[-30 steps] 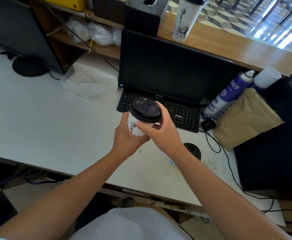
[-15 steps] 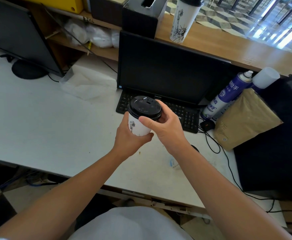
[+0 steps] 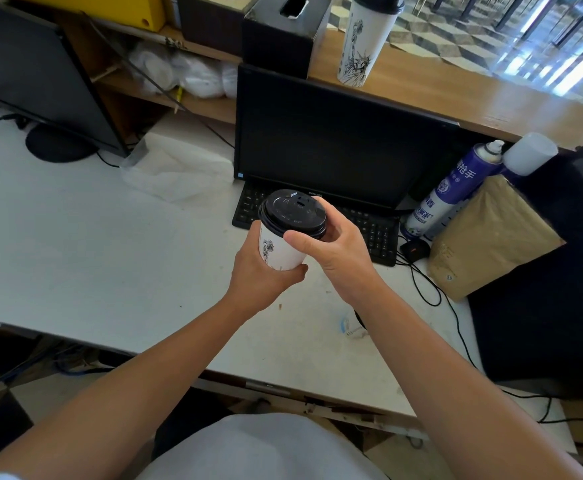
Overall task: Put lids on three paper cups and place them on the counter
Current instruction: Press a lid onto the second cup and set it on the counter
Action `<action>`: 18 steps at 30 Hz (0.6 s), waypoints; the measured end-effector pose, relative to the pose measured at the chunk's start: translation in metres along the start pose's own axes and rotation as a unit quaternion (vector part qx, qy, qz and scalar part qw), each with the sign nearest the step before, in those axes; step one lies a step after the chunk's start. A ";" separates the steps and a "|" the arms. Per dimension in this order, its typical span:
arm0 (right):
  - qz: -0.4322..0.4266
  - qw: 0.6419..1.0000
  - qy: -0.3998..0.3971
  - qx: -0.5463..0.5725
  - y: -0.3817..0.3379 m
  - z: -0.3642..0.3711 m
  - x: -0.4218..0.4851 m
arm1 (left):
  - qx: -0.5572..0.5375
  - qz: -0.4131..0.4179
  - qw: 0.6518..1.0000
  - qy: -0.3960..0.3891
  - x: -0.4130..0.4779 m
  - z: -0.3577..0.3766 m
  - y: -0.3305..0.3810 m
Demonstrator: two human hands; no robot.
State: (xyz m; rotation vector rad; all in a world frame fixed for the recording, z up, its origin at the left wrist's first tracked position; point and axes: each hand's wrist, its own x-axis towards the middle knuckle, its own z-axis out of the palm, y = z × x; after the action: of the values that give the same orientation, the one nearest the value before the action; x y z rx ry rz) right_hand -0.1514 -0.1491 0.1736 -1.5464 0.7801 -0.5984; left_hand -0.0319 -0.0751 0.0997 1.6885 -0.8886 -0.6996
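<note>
I hold a white paper cup (image 3: 278, 251) with a black line drawing above the white desk, in front of the keyboard. A black lid (image 3: 292, 216) sits on its rim. My left hand (image 3: 259, 275) wraps the cup's lower body from the left. My right hand (image 3: 335, 247) grips the lid's right edge, thumb on the near side, fingers behind. Another lidded white cup (image 3: 366, 38) with the same kind of drawing stands upright on the wooden counter (image 3: 456, 88) at the back.
A black monitor (image 3: 335, 140) and keyboard (image 3: 369, 230) stand just behind the cup. A blue spray can (image 3: 449, 192), a brown paper bag (image 3: 491, 237) and a mouse (image 3: 414, 249) are at the right. A second monitor (image 3: 34, 74) is at the left, a black box (image 3: 283, 32) on the counter.
Both hands have lifted the cup slightly up and away from me. The lid stays on the cup and both grips are unchanged.
</note>
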 end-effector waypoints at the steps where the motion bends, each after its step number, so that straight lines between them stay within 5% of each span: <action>1: 0.004 1.000 -0.003 -0.011 -0.001 -0.001 0.002 | 0.007 0.001 1.000 0.005 0.000 0.000 0.001; 9: -0.011 0.978 0.050 -0.201 -0.020 -0.001 0.007 | 0.035 0.014 0.997 0.061 -0.003 -0.005 0.004; 18: -0.060 0.977 0.035 -0.201 -0.014 -0.010 0.009 | 0.013 0.024 1.000 0.009 -0.007 -0.009 0.006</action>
State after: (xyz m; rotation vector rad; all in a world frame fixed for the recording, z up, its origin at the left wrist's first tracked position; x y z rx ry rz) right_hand -0.1513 -0.1620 0.1878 -1.9619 0.9059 -0.6114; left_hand -0.0294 -0.0657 0.1084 1.6891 -0.9260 -0.6433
